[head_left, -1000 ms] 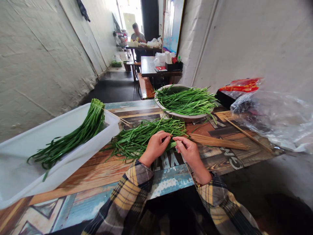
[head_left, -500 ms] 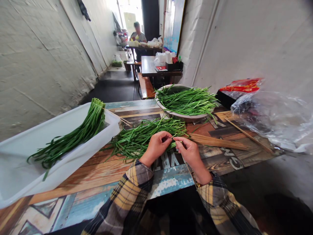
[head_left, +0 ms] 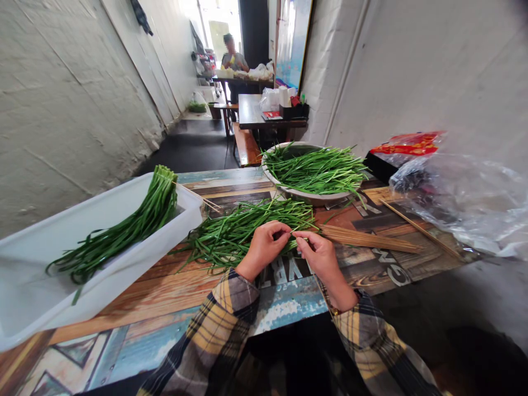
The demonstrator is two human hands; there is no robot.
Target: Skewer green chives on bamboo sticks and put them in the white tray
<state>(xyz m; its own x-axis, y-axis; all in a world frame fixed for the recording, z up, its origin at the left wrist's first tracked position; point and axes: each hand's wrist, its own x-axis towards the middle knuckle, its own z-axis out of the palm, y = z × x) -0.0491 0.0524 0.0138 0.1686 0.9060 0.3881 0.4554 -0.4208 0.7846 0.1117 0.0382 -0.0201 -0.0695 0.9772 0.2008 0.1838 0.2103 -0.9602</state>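
Note:
My left hand [head_left: 269,241] is closed in a pinch, thumb against forefinger, on the end of a green chive stalk. Facing it, my right hand [head_left: 319,256] pinches the same stalk, its fingertips almost touching the left ones. The fingers cover most of the stalk, and whether a skewer is also in the right hand is hard to make out. Right behind and left of the hands lies a loose pile of chives [head_left: 235,231] on the table. A bundle of thin wooden skewers [head_left: 367,237] lies to the right of my right hand.
A white plastic tub [head_left: 136,275] at left holds chives threaded on skewers [head_left: 136,231]. Behind the pile stands a round basin [head_left: 268,170] heaped with chives. Clear plastic bags [head_left: 466,192] and a dark box [head_left: 379,166] are at right. Farther back, a person [head_left: 235,59] sits at another table.
My hands have hardly moved and keep their pinch. In the background, the person has shifted slightly. The piles, tub and basin are the same.

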